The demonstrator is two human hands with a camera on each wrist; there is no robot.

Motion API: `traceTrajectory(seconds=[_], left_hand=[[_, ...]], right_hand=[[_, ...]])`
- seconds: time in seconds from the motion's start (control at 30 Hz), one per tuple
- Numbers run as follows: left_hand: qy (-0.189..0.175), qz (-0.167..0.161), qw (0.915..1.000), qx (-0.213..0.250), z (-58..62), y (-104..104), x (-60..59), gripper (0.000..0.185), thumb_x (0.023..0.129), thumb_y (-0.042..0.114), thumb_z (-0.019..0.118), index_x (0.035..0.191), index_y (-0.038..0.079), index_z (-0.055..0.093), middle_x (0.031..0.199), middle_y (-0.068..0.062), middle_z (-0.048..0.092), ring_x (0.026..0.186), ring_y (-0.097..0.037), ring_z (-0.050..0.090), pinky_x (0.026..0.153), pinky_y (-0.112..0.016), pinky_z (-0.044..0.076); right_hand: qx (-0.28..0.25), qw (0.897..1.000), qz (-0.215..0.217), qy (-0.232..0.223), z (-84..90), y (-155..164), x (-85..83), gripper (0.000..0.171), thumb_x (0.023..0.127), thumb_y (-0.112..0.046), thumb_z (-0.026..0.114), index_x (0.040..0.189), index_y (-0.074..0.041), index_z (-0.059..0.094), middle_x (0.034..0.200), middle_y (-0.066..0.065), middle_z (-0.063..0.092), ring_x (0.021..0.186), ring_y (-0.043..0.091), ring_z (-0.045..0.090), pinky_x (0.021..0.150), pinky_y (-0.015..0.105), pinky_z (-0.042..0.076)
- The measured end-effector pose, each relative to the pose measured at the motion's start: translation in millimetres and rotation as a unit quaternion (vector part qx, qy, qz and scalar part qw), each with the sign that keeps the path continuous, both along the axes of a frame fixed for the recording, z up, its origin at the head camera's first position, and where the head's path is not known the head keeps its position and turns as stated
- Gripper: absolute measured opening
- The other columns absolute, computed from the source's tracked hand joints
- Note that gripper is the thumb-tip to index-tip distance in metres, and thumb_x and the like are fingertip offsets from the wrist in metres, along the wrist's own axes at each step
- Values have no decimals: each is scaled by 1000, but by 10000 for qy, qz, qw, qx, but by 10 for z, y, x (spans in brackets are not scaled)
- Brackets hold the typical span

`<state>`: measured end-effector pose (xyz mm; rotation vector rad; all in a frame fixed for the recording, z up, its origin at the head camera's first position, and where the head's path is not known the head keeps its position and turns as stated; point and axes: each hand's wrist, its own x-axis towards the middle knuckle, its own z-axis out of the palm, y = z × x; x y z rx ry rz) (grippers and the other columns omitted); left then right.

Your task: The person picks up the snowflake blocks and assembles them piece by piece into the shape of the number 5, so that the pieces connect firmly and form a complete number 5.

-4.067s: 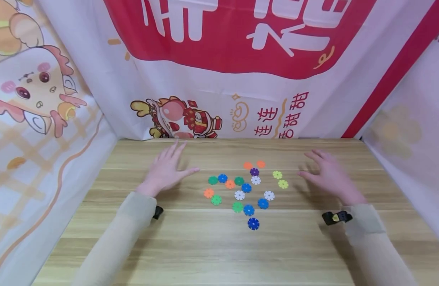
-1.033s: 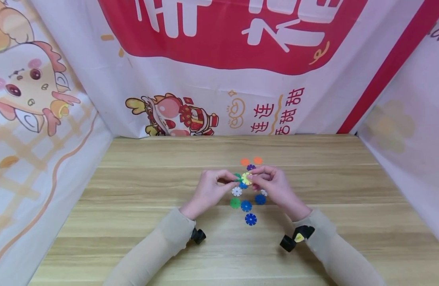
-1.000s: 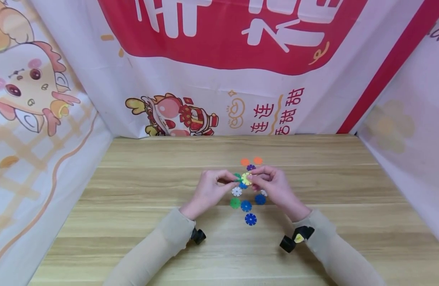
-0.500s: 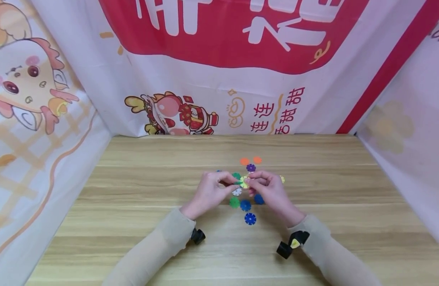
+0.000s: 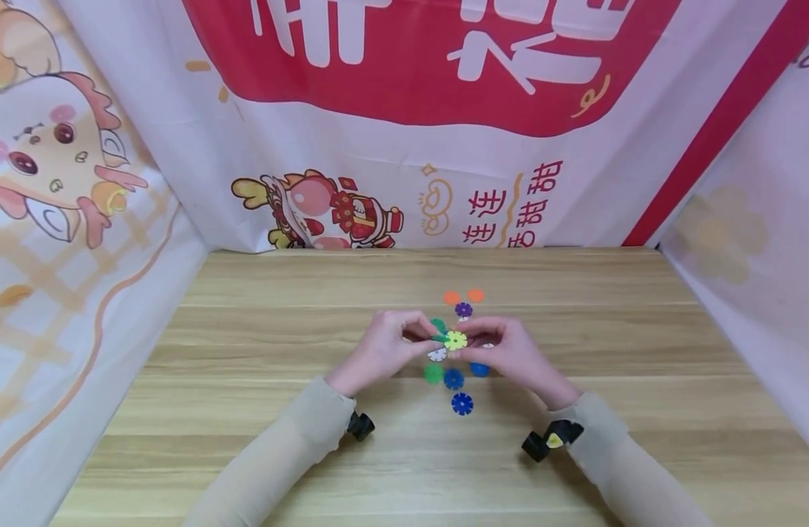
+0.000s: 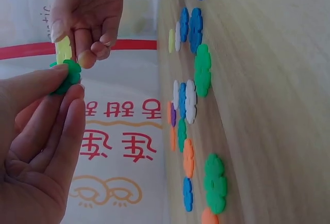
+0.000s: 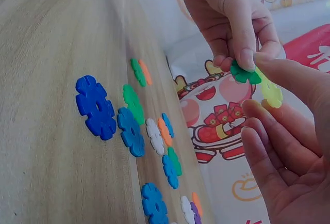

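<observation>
Just left of the yellow disc [image 5: 455, 340], the left hand [image 5: 383, 348] pinches a raised green disc [image 6: 71, 77]; right of it, the right hand [image 5: 512, 353] grips the yellow one between thumb and finger. Both discs seem light, stiff and smooth, best held by the rim. Beyond it lie orange discs [image 5: 452, 298]; nearer, a dark blue disc [image 5: 463, 404]. Fingertips crowd the notches.

lime-yellow disc [image 5: 455, 340]; green disc [image 7: 245, 73]; dark blue disc [image 5: 462, 403]; wood-grained table [image 5: 430, 468]; white cloth [image 5: 371, 143] printed in red

Discs [image 5: 463, 403] on table [image 5: 444, 468], cloth [image 5: 351, 139] behind
</observation>
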<state>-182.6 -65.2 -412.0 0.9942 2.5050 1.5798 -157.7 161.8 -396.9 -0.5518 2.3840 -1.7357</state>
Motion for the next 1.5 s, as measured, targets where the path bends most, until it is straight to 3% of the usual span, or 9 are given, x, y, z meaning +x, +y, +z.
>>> traceTrajectory(seconds=[0.1, 0.23, 0.37, 0.5, 0.67, 0.9, 1.23, 1.5], left_hand=[[-208, -99, 9996, -156, -18, -77, -14, 22, 82, 18, 74, 102, 15, 68, 96, 7, 67, 83, -9, 64, 76, -28, 53], [-444, 175, 9959, -774, -99, -294, -55, 38, 79, 21, 77, 114, 14, 65, 107, 0, 66, 92, -17, 62, 80, -31, 51], [-429, 491, 9829, -1724, -199, -499, -90, 44, 75, 19, 81, 115, 9, 66, 109, -5, 65, 92, -19, 59, 78, -32, 50], [-373, 662, 9708, -2277, -262, -590, -116, 42, 74, 15, 80, 113, 6, 66, 107, -5, 64, 90, -18, 57, 76, -31, 48], [-500, 991, 9625, -2474, -277, -612, -136, 37, 76, 7, 77, 111, 3, 66, 105, -7, 62, 89, -18, 58, 77, -31, 49], [-906, 1503, 9442, -2788, -253, -660, -128, 31, 76, 10, 78, 104, 7, 65, 103, -5, 56, 88, -18, 53, 77, -32, 47], [-1130, 1536, 9383, -2885, -208, -757, -147, 29, 78, 10, 76, 105, 6, 65, 101, -5, 55, 89, -18, 51, 76, -33, 46], [-1189, 1458, 9460, -2640, -188, -770, -192, 25, 75, 8, 78, 93, 7, 61, 84, -3, 58, 76, -17, 53, 67, -32, 47]], right_hand=[[72, 9997, -190, -101, 17, 9, 10, 33, 78, -15, 78, 109, -5, 68, 99, 6, 67, 84, 28, 61, 73, 33, 54], [166, 9986, -475, -176, -112, 84, -46, 38, 76, -25, 80, 109, -10, 69, 100, 1, 67, 86, 23, 61, 75, 31, 53], [228, 9982, -550, -94, -230, 149, -92, 41, 74, -31, 80, 108, -13, 69, 101, -1, 66, 87, 21, 61, 75, 31, 53], [169, 9985, -513, -28, -261, 168, -102, 42, 73, -32, 81, 108, -12, 69, 101, -1, 67, 86, 21, 62, 75, 33, 53], [145, 9987, -496, 7, -270, 168, -94, 40, 73, -31, 81, 107, -14, 70, 100, -1, 67, 85, 21, 62, 75, 33, 53], [133, 9989, -441, 46, -293, 167, -88, 38, 72, -29, 82, 106, -16, 70, 99, -1, 67, 85, 21, 62, 74, 33, 53], [155, 9988, -442, 115, -321, 204, -92, 34, 72, -32, 81, 103, -20, 70, 98, -1, 67, 84, 21, 61, 73, 33, 53], [209, 9988, -452, 30, -311, 192, -97, 37, 72, -33, 81, 105, -19, 70, 99, -1, 67, 84, 21, 61, 73, 34, 53]])
